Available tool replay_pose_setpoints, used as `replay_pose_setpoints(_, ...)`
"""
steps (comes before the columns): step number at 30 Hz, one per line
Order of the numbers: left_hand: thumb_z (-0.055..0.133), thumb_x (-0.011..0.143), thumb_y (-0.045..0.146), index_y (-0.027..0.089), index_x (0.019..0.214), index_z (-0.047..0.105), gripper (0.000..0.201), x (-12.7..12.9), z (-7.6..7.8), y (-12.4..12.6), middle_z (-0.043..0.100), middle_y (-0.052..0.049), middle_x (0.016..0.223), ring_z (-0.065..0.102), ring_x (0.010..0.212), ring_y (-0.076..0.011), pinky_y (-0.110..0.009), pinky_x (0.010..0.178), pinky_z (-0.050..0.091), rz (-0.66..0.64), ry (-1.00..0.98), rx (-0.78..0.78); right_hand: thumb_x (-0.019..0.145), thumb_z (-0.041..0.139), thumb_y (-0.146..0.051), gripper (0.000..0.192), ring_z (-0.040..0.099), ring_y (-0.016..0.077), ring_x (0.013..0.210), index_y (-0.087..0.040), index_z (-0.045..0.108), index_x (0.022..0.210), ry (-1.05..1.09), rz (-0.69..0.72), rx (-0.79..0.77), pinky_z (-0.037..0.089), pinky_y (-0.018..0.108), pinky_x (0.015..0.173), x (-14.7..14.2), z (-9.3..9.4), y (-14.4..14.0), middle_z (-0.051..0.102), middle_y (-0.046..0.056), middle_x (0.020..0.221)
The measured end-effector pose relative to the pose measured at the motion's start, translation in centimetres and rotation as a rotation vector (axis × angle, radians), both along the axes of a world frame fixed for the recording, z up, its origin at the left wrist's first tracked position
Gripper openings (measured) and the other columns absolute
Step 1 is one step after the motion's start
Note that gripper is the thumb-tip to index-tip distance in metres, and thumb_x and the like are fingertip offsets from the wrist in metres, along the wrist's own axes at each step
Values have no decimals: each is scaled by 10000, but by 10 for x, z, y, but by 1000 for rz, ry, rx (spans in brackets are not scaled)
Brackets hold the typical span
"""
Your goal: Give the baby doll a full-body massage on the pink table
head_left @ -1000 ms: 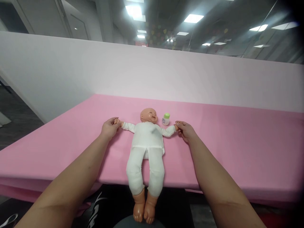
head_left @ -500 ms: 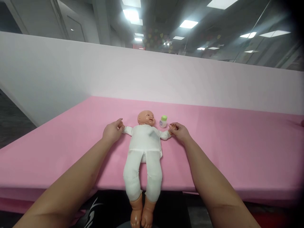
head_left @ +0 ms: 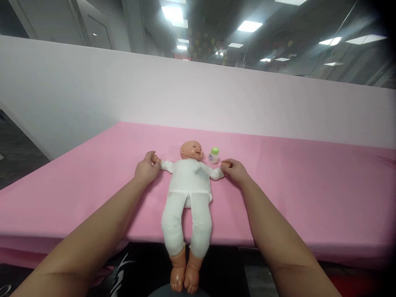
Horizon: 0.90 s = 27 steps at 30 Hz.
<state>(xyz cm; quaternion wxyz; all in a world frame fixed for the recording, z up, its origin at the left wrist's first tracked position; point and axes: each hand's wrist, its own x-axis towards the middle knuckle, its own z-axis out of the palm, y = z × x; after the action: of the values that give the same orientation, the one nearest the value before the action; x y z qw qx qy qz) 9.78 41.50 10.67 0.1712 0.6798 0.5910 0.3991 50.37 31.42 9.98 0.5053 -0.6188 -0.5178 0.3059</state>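
A baby doll [head_left: 191,177] in white top and trousers lies on its back on the pink-covered table [head_left: 293,189]. Its head is turned to the right and its bare feet hang over the front edge. My left hand [head_left: 147,168] is closed around the doll's hand on the left side. On the right side, my right hand [head_left: 235,170] grips the doll's other hand between thumb and fingers. Both doll arms are stretched out sideways. A small clear bottle with a green cap [head_left: 213,155] stands beside the doll's head, close to my right hand but apart from it.
A low white partition [head_left: 216,99] runs along the table's back and left sides. Above it is glass reflecting ceiling lights [head_left: 250,26]. My dark-clothed lap [head_left: 142,268] is below the front edge, under the doll's feet.
My left-hand fingers have curled in further on the doll's hand, which now shows more. My right hand keeps its grip. The whole view has shifted slightly.
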Motion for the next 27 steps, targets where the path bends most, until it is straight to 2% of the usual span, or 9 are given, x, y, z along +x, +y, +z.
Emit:
replay_pose_setpoints(2, 756, 749, 291, 282, 1352, 512, 650, 1, -4, 2, 689, -71, 1046, 680, 814, -236, -334, 685, 521, 13, -290, -62, 728, 809, -393, 305, 562, 158, 613, -170, 722, 917, 153, 48, -52, 465, 288, 558, 4, 0, -2, 661, 32, 738)
replay_pose_setpoints(5, 767, 697, 238, 234, 1119, 547, 475, 4, -5, 0, 655, -39, 900, 663, 692, -188, -307, 615, 532, -118, -669, -205, 742, 837, -414, 316, 502, 129, 553, -157, 727, 891, 314, 135, -107, 391, 260, 482, 9, 1, -6, 628, 28, 697)
replay_pose_setpoints(8, 766, 683, 226, 221, 904, 539, 317, 7, 0, -5, 609, -3, 764, 618, 621, -155, -265, 557, 490, -340, -735, -286, 744, 860, -383, 309, 511, 122, 580, -164, 746, 929, 435, 217, -106, 404, 248, 488, 12, 6, -10, 642, 33, 747)
replay_pose_setpoints(10, 781, 672, 225, 222, 889, 552, 316, 7, 2, -9, 611, 2, 762, 602, 621, -145, -252, 544, 469, -391, -689, -270, 732, 873, -332, 315, 550, 127, 648, -178, 751, 978, 530, 256, -43, 458, 248, 544, 12, 10, -13, 675, 44, 849)
replay_pose_setpoints(12, 809, 663, 257, 218, 888, 578, 325, 7, 2, -10, 619, 1, 753, 599, 630, -151, -262, 556, 477, -360, -607, -264, 705, 888, -285, 374, 580, 137, 705, -193, 748, 1038, 581, 276, -2, 502, 259, 603, 11, 13, -15, 692, 52, 947)
replay_pose_setpoints(14, 834, 653, 304, 209, 870, 597, 335, 6, -1, -9, 619, 2, 718, 601, 633, -162, -279, 573, 490, -307, -525, -272, 697, 896, -277, 428, 594, 152, 710, -194, 733, 1084, 550, 308, -62, 518, 280, 607, 9, 14, -17, 697, 64, 968)
replay_pose_setpoints(19, 814, 698, 424, 192, 876, 612, 355, 4, -4, -5, 632, -11, 701, 610, 625, -178, -297, 570, 500, -226, -447, -258, 747, 873, -315, 355, 591, 158, 652, -170, 672, 1002, 432, 302, -203, 523, 280, 539, 8, 4, -13, 660, 57, 815)
replay_pose_setpoints(23, 808, 717, 401, 198, 922, 597, 358, 0, -5, 0, 653, -23, 806, 638, 672, -164, -287, 589, 538, -91, -615, -187, 755, 854, -276, 357, 612, 169, 646, -203, 629, 1022, 473, 98, -134, 588, 304, 565, 14, -3, -4, 640, 33, 759)
replay_pose_setpoints(27, 817, 709, 307, 206, 896, 560, 334, -3, -8, 9, 638, -29, 862, 658, 730, -141, -274, 638, 580, -59, -780, -189, 782, 816, -288, 286, 637, 185, 674, -223, 639, 996, 535, 0, -44, 626, 341, 605, 18, -6, 1, 660, 46, 798)
